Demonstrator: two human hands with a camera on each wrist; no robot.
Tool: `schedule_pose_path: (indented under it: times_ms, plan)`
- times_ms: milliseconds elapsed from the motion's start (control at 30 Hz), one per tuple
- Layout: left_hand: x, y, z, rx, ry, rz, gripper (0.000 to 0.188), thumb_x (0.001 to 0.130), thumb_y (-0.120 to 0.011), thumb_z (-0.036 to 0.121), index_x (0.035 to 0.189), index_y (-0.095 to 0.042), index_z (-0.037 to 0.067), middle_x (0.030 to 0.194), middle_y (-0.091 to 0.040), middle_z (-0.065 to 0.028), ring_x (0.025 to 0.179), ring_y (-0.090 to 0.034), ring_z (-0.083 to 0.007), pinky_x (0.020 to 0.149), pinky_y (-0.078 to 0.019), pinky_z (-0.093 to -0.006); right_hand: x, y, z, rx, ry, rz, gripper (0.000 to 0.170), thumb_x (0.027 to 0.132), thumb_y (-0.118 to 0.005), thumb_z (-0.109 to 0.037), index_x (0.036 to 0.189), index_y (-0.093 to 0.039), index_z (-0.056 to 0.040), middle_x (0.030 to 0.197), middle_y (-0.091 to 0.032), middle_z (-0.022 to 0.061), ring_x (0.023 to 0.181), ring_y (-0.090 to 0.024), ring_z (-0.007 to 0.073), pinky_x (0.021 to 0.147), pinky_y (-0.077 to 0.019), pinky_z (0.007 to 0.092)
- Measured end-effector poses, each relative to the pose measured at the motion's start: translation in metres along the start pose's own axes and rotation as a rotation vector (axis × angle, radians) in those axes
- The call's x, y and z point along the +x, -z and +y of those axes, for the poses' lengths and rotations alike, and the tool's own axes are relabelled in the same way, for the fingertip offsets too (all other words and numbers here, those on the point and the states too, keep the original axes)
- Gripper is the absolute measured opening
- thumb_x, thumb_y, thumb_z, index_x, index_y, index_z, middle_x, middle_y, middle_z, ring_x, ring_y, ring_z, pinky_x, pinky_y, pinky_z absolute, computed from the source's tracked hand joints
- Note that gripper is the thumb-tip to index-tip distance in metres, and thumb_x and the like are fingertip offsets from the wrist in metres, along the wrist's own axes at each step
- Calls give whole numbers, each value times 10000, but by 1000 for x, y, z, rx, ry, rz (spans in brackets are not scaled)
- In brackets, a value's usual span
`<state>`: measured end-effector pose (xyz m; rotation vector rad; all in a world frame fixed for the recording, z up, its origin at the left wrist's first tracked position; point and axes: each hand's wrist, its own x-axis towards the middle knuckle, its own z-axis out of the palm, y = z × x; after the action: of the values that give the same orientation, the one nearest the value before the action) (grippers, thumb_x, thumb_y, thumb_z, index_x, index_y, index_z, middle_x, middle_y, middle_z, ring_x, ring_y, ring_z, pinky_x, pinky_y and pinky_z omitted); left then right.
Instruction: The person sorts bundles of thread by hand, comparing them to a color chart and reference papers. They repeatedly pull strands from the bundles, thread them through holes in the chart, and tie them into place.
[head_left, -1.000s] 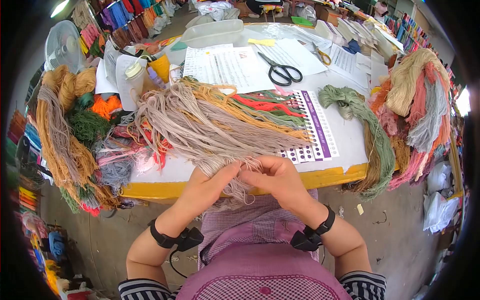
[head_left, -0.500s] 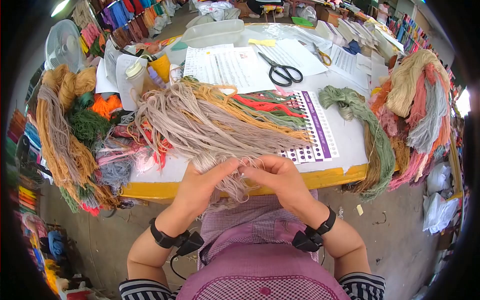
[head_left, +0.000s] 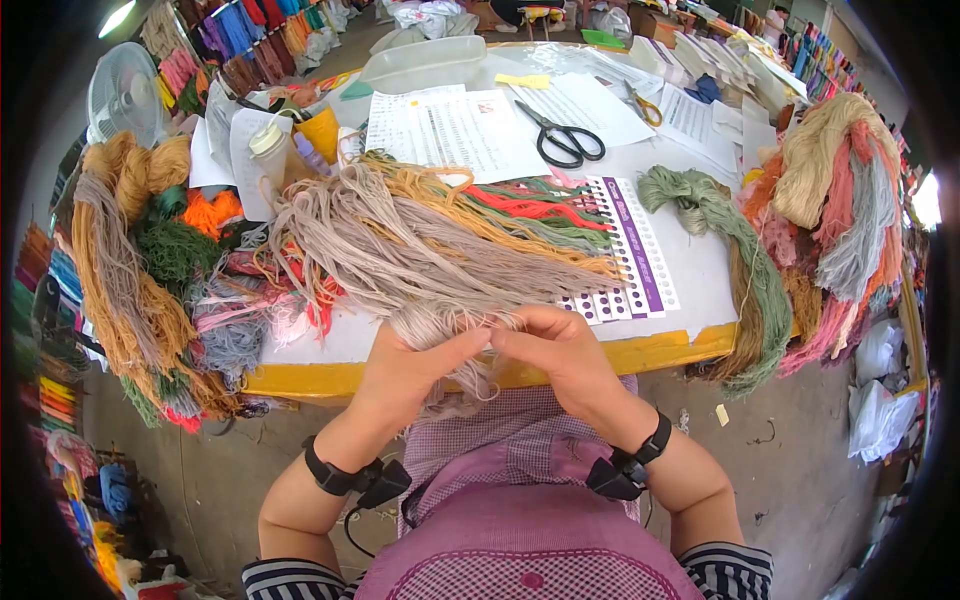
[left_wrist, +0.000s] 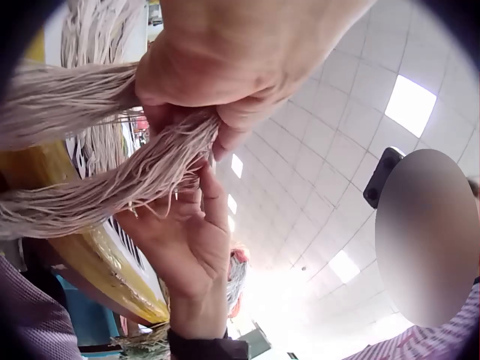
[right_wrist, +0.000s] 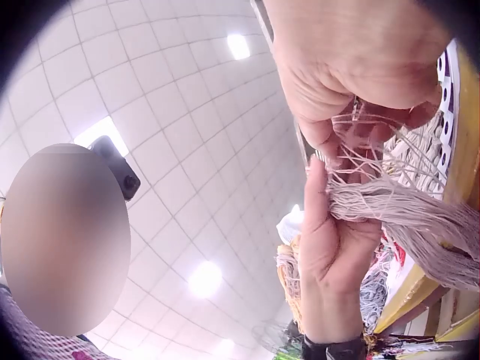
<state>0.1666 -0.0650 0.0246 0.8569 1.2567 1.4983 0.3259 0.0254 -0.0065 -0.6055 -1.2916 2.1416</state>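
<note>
Our left hand (head_left: 400, 372) grips a gathered bundle of grey thread (left_wrist: 142, 176) just over the near edge of the worktable (head_left: 660, 350), its thumb lying across the top, presumably to keep the many strands from sliding apart. Opposite it, our right hand (head_left: 560, 362) pinches loose strands (right_wrist: 360, 161) between thumb and fingers, the two thumb tips meeting or nearly so, a closeness that probably lets both hands work on the same fine threads. Exactly how the hidden fingers lie beneath the bundle, we cannot tell.

Beyond our hands, more grey thread spreads over the tabletop, beside lengths of ochre thread (head_left: 430, 185) and red thread (head_left: 530, 209). The strands run to a purple-and-white card (head_left: 640, 255) with holes down its sides, which seems to keep them in order. Black-handled scissors (head_left: 550, 127) lie open past the threads, partly on printed sheets (head_left: 450, 130), likely set there to be reachable yet out of the way. A green skein (head_left: 745, 250) droops over the table's edge to our right, perhaps laid aside so it does not tangle with the grey.
</note>
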Motion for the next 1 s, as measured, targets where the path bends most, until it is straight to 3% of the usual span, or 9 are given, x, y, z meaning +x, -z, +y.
schedule_pose_path:
  times_ms: [167,267,333,433,567,667,733,833,1000]
  plan:
    - [3,11,-1,128,-12,-74,331,941,-598,172,1215,-567,-11,1121,-669,-113,1002,-640,-181,855,-516,-326,6,4,6,63,89,15,167,908,-637,-154,962,-667,1,877,-658,4,870,-578,63,794,-441,234]
    - [0,0,5,-170,137,16,426,995,-520,287,1309,-485,0,1201,-634,-117,1048,-619,-178,857,-516,-333,5,3,5,137,-8,-51,207,914,-632,-188,1000,-657,-1,901,-656,8,904,-569,68,819,-425,242]
    - [0,-1,3,-164,161,-75,511,1029,-402,385,1368,-420,2,1283,-586,-126,1127,-583,-191,918,-492,-344,4,-8,-3,85,-115,-83,216,894,-661,-187,1008,-667,-3,914,-663,13,865,-578,69,784,-441,239]
    - [1,-2,-8,-22,48,-128,538,1036,-354,406,1380,-410,-4,1323,-560,-132,1187,-547,-206,991,-447,-357,1,-13,-11,66,-163,-94,228,879,-685,-183,1015,-678,-1,916,-671,15,817,-584,70,733,-450,231]
    - [-2,-3,-2,-56,93,-140,558,1038,-335,418,1391,-400,-10,1340,-549,-128,1220,-522,-207,1041,-405,-365,2,-9,-1,31,-139,-54,203,867,-700,-158,992,-693,2,902,-675,10,781,-579,63,692,-453,225]
    - [-3,-1,1,-177,167,-116,466,1033,-406,311,1361,-458,-16,1332,-558,-120,1220,-524,-203,1041,-403,-354,1,-8,0,76,-77,-33,162,862,-700,-133,954,-701,0,872,-667,-2,787,-570,53,702,-451,224]
    - [-5,-2,2,0,76,-127,371,988,-486,161,1309,-530,-20,1319,-571,-118,1212,-531,-201,1034,-406,-342,1,-6,2,49,-55,-24,134,856,-701,-110,941,-705,-7,866,-662,-9,803,-575,50,713,-456,221]
    - [-3,3,-3,-42,67,-149,366,924,-568,47,1284,-544,-14,1267,-609,-90,1139,-565,-156,985,-442,-309,-1,-3,3,28,-24,-33,122,855,-699,-103,938,-707,-12,875,-656,-12,809,-573,48,721,-452,216]
    - [-4,5,-5,-24,47,-134,318,941,-557,82,1241,-573,-21,1242,-624,-100,1121,-579,-162,977,-448,-325,-2,-6,3,99,9,-3,129,871,-678,-116,949,-688,-13,874,-639,-9,778,-557,65,719,-452,238]
